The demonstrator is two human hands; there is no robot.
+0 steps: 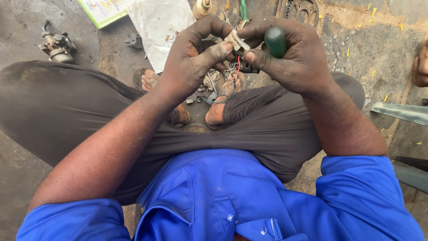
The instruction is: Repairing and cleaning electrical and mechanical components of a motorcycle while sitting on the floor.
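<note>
A green-edged printed sheet [103,10] lies top left beside a crumpled white wrapper [159,27]. The left hand [194,56] pinches a white connector [236,41] between thumb and forefinger. The right hand [292,53], touching it, grips a green-handled screwdriver [275,41]; wires [234,73] hang below.
</note>
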